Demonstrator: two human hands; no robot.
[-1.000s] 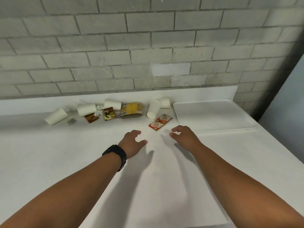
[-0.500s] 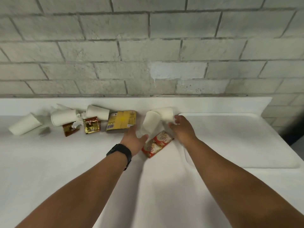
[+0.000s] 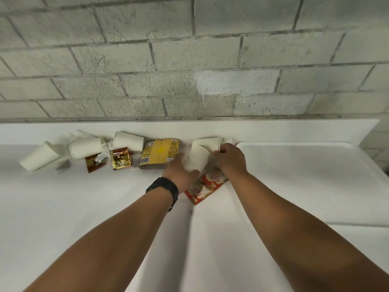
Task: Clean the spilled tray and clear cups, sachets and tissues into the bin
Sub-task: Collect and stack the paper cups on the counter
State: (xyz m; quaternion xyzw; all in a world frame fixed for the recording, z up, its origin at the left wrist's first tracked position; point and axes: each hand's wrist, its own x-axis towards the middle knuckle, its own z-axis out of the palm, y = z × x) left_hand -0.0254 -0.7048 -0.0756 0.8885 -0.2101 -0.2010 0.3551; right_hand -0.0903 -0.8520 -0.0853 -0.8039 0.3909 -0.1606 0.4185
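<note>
hidden: my left hand (image 3: pixel 182 172) covers near cup (image 3: pixel 196 159) base, fingers unseen | red sachet (image 3: pixel 207 184) part under both wrists beside that cup | tray (image 3: pixel 315 165) right side cut off | sachet print unreadable

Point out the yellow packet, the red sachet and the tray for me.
yellow packet (image 3: pixel 160 152), head view, middle of its face.
red sachet (image 3: pixel 207 184), head view, printed centre.
tray (image 3: pixel 294 165), head view, bare floor.
</note>
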